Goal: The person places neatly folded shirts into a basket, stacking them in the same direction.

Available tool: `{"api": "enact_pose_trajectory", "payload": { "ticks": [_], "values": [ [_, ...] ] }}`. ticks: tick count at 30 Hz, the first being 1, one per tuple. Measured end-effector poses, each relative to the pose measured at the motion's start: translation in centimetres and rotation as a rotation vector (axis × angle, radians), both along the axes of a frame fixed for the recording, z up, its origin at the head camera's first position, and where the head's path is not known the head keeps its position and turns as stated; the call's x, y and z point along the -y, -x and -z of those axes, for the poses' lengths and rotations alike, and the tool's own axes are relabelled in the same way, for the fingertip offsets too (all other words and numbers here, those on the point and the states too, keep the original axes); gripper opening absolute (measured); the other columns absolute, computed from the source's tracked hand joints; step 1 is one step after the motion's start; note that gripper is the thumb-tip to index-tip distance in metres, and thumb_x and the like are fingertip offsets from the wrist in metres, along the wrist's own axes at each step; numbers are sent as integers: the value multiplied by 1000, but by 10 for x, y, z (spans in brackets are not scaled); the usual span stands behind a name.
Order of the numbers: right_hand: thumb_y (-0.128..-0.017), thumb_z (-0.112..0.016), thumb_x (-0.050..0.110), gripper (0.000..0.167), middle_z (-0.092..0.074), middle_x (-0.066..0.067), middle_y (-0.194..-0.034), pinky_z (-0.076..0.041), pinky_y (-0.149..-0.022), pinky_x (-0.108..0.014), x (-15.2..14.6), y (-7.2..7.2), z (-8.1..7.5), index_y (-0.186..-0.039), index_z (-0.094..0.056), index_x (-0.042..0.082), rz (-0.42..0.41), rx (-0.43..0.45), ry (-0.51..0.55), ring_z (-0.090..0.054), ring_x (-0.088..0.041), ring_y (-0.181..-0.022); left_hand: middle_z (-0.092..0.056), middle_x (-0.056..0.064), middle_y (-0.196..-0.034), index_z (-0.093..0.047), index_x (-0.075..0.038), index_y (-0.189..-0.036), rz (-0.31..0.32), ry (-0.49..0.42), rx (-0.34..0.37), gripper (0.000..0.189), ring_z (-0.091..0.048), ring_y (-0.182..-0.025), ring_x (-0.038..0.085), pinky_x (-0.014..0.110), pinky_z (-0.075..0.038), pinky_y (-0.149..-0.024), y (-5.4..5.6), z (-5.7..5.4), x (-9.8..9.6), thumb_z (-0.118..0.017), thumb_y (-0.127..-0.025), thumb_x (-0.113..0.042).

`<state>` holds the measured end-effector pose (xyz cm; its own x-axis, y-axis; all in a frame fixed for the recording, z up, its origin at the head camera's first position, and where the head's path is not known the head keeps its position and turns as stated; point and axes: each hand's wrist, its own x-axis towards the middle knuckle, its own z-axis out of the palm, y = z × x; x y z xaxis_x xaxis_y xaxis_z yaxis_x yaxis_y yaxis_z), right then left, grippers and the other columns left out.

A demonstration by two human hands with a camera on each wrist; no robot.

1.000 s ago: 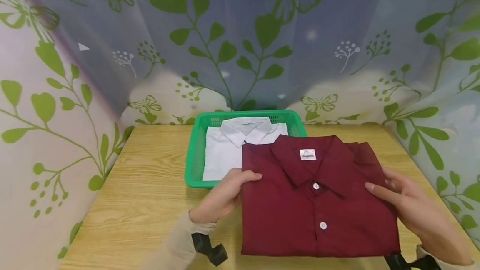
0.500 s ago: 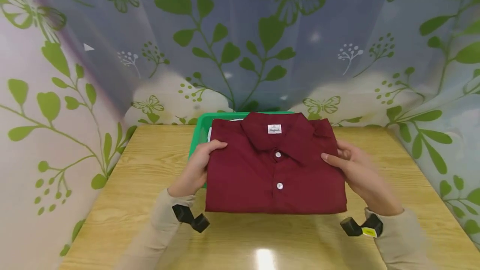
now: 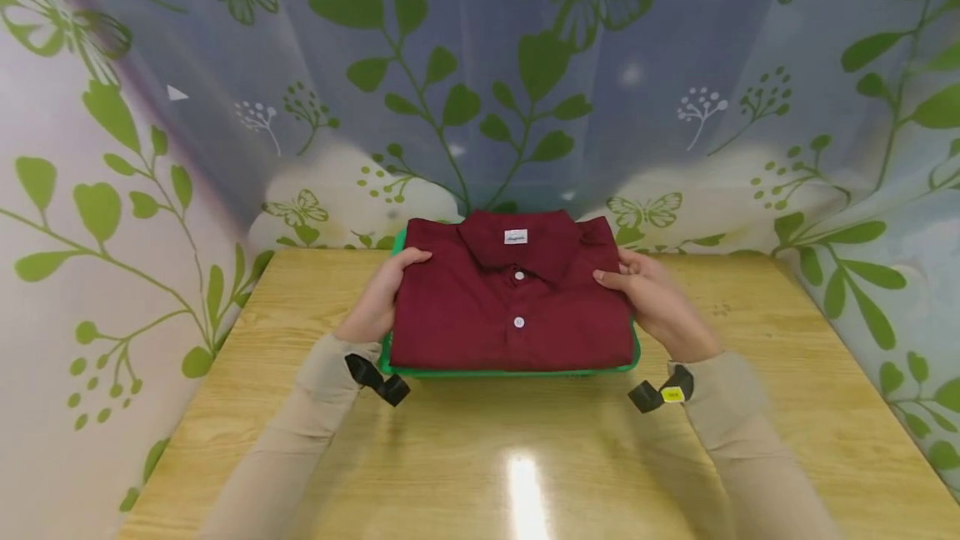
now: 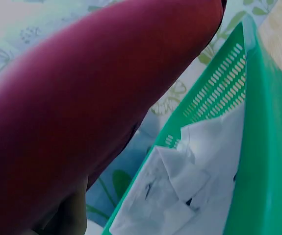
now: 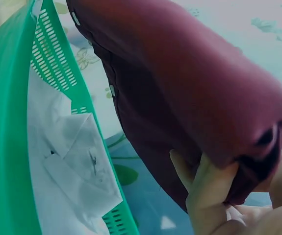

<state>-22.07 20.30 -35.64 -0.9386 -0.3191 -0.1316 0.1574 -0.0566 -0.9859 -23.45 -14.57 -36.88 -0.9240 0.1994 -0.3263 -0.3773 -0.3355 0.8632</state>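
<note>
A folded dark red button-up shirt, collar toward the far side, is held level over the green plastic basket. My left hand grips its left edge, thumb on top. On the opposite edge my right hand holds it the same way; the right wrist view shows the fingers underneath the cloth. Both wrist views show a gap between the red shirt and a folded white shirt lying in the basket. From the head view the white shirt is hidden beneath the red one.
The basket stands on a light wooden table near its back edge. Behind and at both sides hangs a curtain printed with green leaves and butterflies. Black straps with small cameras sit on both wrists.
Both hands have carried the red shirt left and away from the body, from the basket's right front to right over it. The white shirt has become covered in the head view.
</note>
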Motion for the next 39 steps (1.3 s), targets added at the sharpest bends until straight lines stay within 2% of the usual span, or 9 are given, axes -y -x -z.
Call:
{"api": "enact_pose_trajectory", "payload": {
  "ticks": [5, 11, 15, 20, 23, 28, 32, 34, 39],
  "values": [
    [-102, -49, 1, 60, -59, -10, -131, -55, -86, -29, 5, 17, 7, -155, -20, -4, -27, 10, -20, -66, -11, -101, -55, 3, -116, -51, -11, -120, -11, 62, -13, 24, -58, -97, 17, 30, -50, -88, 12, 8, 2, -54, -101, -25],
    [-102, -41, -4, 57, -34, -31, -148, -54, -88, -27, 3, 32, 22, -154, -17, -8, -104, 8, -79, -63, -8, -102, -57, 5, -125, -54, -6, -133, 65, 309, -67, 40, -59, -106, 18, 33, -47, -96, 23, 18, 8, -56, -101, -31],
    [-101, -37, -8, 59, -30, -31, -152, -54, -88, -28, 3, 36, 30, -155, -13, -6, -138, 24, -94, -59, -13, -109, -63, 6, -114, -56, -1, -128, 132, 380, -91, 37, -64, -97, 17, 32, -51, -89, 26, 20, 11, -52, -104, -28],
    [-97, -33, -14, 66, -26, -26, -156, -52, -89, -35, 5, 38, 35, -157, -10, -1, -153, 56, -125, -45, -31, -128, -62, 5, -102, -55, 3, -121, 245, 385, -104, 28, -64, -89, 15, 29, -54, -78, 26, 20, 15, -41, -108, -18],
    [-96, -32, -14, 68, -27, -25, -157, -50, -92, -39, 7, 39, 37, -158, -9, 0, -168, 50, -156, -40, -37, -133, -59, 5, -104, -53, 3, -121, 272, 361, -84, 27, -61, -91, 14, 30, -52, -78, 25, 21, 17, -36, -109, -15],
    [-97, -28, -14, 68, -24, -26, -158, -46, -99, -47, 6, 37, 37, -158, -3, 1, -206, 38, -171, -34, -42, -138, -57, 6, -103, -50, 5, -123, 295, 393, -58, 30, -59, -90, 16, 32, -52, -77, 23, 23, 19, -33, -110, -15],
    [-97, -28, -14, 69, -20, -27, -159, -40, -106, -54, 4, 35, 35, -158, 0, 1, -205, 40, -175, -29, -44, -141, -54, 9, -111, -40, 5, -138, 317, 389, -56, 36, -58, -96, 18, 34, -52, -80, 25, 24, 18, -30, -110, -14],
    [-97, -29, -13, 68, -17, -27, -160, -34, -109, -57, 5, 35, 34, -157, 0, 0, -203, 46, -177, -26, -44, -142, -50, 11, -116, -32, 4, -145, 300, 386, -59, 40, -55, -98, 20, 33, -50, -80, 27, 24, 18, -29, -109, -13],
    [-100, -32, -7, 67, -11, -28, -160, -21, -115, -61, 6, 33, 29, -157, 1, -2, -188, 69, -205, -17, -43, -146, -35, 19, -144, -10, -1, -157, 276, 410, -78, 54, -49, -113, 26, 34, -46, -85, 29, 19, 18, -29, -107, -11]
  ]
}}
